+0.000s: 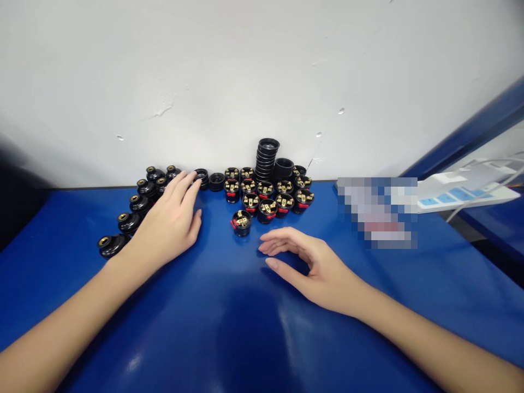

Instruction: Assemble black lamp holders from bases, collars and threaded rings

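Observation:
My left hand (172, 218) reaches over the left group of black domed lamp-holder caps (140, 204), its fingers stretched out near a short black ring (200, 177). Whether the fingertips touch that ring I cannot tell. The palm hides some of the caps. My right hand (307, 265) hovers over the table with thumb and fingers apart and nothing between them. Closest to it is a black socket base (241, 222) with brass contacts and a red part, set in front of the others. Several similar socket bases (268, 210) are grouped behind it.
A tall stack of black rings (268, 158) stands against the white wall (245, 71), with a wider black ring (283, 168) beside it. Another ring (216, 181) lies left of the bases. On the blue table's (184, 322) right are a blurred-out item (380, 213) and a white power strip (466, 196) with cables.

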`<state>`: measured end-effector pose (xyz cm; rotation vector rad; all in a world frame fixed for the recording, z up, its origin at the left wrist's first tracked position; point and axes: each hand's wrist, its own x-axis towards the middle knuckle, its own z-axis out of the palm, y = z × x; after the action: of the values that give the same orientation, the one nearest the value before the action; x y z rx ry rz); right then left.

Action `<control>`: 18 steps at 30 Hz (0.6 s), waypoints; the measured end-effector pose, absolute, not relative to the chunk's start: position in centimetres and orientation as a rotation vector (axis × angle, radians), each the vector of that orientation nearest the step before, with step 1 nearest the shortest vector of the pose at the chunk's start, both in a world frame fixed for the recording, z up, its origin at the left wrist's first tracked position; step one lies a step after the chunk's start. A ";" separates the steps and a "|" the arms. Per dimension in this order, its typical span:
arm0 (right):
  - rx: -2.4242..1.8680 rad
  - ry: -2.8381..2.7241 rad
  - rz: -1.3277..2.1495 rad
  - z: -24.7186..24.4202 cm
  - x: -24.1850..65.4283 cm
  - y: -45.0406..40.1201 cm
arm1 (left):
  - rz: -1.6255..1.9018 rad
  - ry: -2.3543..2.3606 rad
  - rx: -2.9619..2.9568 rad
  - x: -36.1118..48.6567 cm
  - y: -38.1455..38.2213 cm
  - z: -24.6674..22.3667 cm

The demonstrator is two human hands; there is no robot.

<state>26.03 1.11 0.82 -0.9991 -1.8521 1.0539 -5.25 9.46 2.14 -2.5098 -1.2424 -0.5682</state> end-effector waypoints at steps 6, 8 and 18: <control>-1.008 -1.859 1.052 0.9 26.0 1.1 | -0.561 -1.241 -2.491 -4.7 11.3 2.2; -1.005 -1.859 1.058 0.9 26.0 1.1 | -0.562 -1.277 -2.473 -4.2 11.8 2.1; -1.005 -1.872 1.039 0.9 26.0 1.0 | -0.682 -1.338 -2.467 -4.0 12.1 3.2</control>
<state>25.99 1.02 0.89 -1.0049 -1.8716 1.0391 -3.96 12.09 3.18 -2.4668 -1.3383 -0.6823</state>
